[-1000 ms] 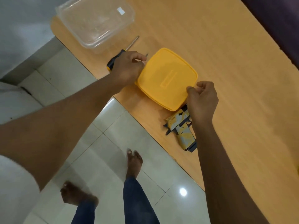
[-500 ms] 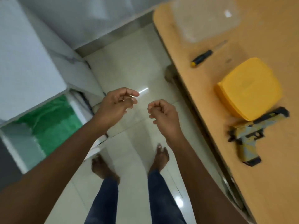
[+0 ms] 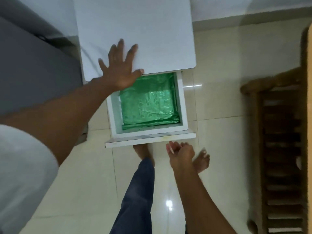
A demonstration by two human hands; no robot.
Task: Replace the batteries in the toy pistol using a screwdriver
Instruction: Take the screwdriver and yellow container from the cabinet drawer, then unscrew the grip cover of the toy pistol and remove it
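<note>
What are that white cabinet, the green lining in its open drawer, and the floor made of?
White cabinet: probably painted or laminated board; flat, matte, with square edges.
Green lining: looks like thin plastic film or foil; it is crinkled and glints.
Floor: glazed or polished tile, likely ceramic; grout lines show and a lamp reflects in it.
The left hand lies flat on the cabinet top.

Thin pale sliver (image 3: 170,149), too blurred to identify, at curled right hand (image 3: 181,153) fingertips.

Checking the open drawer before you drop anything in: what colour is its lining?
Shiny green lining, with a faint pattern, seen in the head view.
</note>
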